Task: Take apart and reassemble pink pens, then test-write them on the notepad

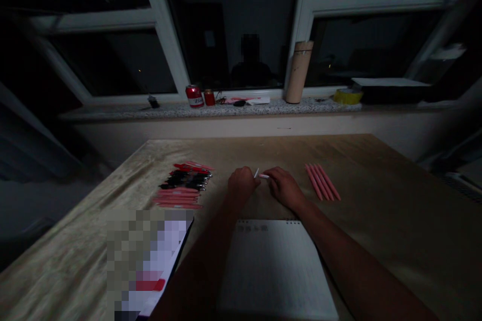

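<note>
Above the middle of the table, my left hand (242, 183) is closed, with a slim white stick (256, 173) standing out of its fingers. Close on its right, my right hand (285, 187) pinches a small pink-and-white pen part (264, 176) that points toward the left hand. The exact kind of both pieces is too small to tell. To the right lies a neat row of pink pens (323, 182). At the left are several more pink pens (178, 198), black pens (187, 179) and red pens (191, 168) in a stack. Beneath my forearms rests a lined spiral notebook (278, 271).
A cloth (350, 241) covers the table. A lit, partly blurred screen or sheet (176, 241) lies at the front left. On the windowsill (165, 111) stand a red can (194, 96), a smaller red container (209, 97), a tall tan cylinder (300, 72) and yellow tape (348, 97).
</note>
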A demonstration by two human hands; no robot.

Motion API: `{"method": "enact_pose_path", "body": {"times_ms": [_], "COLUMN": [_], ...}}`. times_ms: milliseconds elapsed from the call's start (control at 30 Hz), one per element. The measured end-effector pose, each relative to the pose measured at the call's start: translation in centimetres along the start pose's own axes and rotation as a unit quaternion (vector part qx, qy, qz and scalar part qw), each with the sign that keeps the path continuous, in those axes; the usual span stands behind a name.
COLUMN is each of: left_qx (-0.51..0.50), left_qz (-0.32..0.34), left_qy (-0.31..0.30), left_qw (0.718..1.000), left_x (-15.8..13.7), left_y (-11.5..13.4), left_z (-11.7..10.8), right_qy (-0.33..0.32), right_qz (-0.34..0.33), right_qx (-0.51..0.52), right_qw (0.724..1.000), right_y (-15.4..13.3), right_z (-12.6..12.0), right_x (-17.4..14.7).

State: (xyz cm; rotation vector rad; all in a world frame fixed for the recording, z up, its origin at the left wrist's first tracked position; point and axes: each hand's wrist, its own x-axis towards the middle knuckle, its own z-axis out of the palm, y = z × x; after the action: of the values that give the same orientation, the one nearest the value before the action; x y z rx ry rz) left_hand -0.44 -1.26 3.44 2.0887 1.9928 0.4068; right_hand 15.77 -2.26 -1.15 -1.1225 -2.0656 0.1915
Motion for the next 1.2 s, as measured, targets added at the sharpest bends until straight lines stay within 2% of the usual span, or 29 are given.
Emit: {"method": "enact_pose_path", "body": {"times_ms": [133,300,367,633,700,867,1033,1200], "left_qx": [-0.077,-0.135,-0.145,-0.25,-0.287,-0.381,-0.414,-0.425], "left_qz": [0.042,0.024,0.038,0.106,0.103,0.047,0.066,0.082], "left_qy": [0.015,0.04,0.041,-0.011,-0.012,0.024,0.034,0.048], "left_qw": [0.996,0.99,0.988,0.962,0.952,0.923,0.907,0.9], "left_x": [0.7,0.9,0.9,1.9,2.2,2.4,2.2,1.9], "left_y": [-0.6,-0.8,-0.7,-1.8,-2.0,-1.9,-1.5,-1.2], "left_z": [-0.3,-0.2,0.0,0.9,1.0,0.5,-0.1,-0.6], "right_qy": [0.001,-0.008,-0.007,0.002,0.005,0.022,0.051,0.099], "right_qz": [0.007,0.014,0.013,0.014,0.015,0.008,-0.001,0.023], "right_qx": [0.002,0.002,0.002,0.005,0.008,0.018,0.042,0.091], "right_qw": [1.0,1.0,1.0,1.0,1.0,1.0,0.998,0.991], "right_y": [-0.1,-0.3,-0.3,-0.2,-0.2,-0.4,-0.8,-1.3], "right_z": [-0.2,-0.3,-0.4,-0.2,-0.2,-0.3,-0.4,-0.5], "right_x": [0.0,0.0,0.0,0.0,0.0,0.1,0.1,0.3]}}
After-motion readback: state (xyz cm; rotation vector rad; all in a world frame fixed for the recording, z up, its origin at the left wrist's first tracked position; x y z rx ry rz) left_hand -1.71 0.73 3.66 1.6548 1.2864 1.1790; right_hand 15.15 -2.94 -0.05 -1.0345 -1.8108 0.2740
